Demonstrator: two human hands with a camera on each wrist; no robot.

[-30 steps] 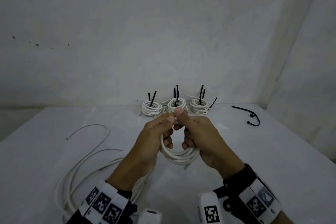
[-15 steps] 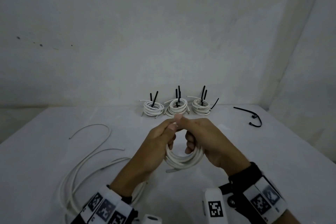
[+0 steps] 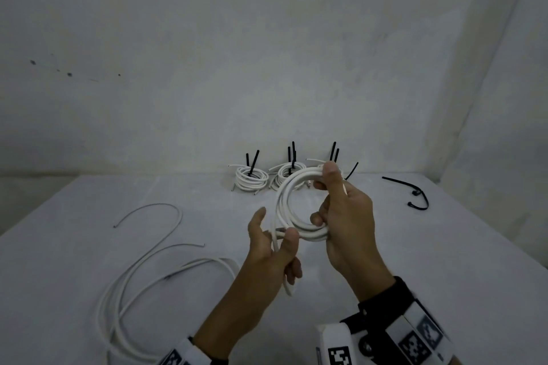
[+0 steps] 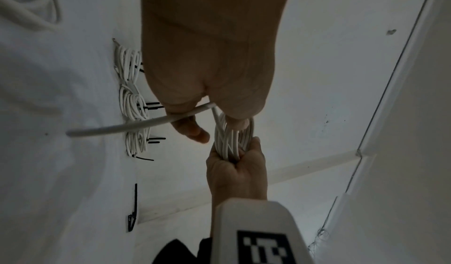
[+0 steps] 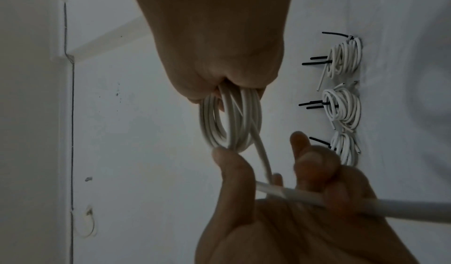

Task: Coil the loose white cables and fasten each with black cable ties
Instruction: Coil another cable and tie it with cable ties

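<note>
My right hand (image 3: pixel 345 216) grips a white cable coil (image 3: pixel 283 201) and holds it upright above the table, thumb on its top and fingers through the ring. In the right wrist view the coil (image 5: pixel 229 119) hangs from those fingers. Just below and to the left, my left hand (image 3: pixel 267 252) pinches the coil's loose tail (image 4: pixel 122 128) between thumb and fingers, the forefinger sticking out. Two loose black cable ties (image 3: pixel 415 194) lie at the back right of the table.
Three tied coils (image 3: pixel 252 181) with black tie ends sticking up stand in a row by the back wall; the right one is partly hidden behind my right hand. Loose white cables (image 3: pixel 133 272) sprawl over the left of the white table (image 3: pixel 444 261).
Both hands were pinched together at the top of the coil. Now they have parted: the right hand has lifted the coil upright, and the left has slid down to the tail.
</note>
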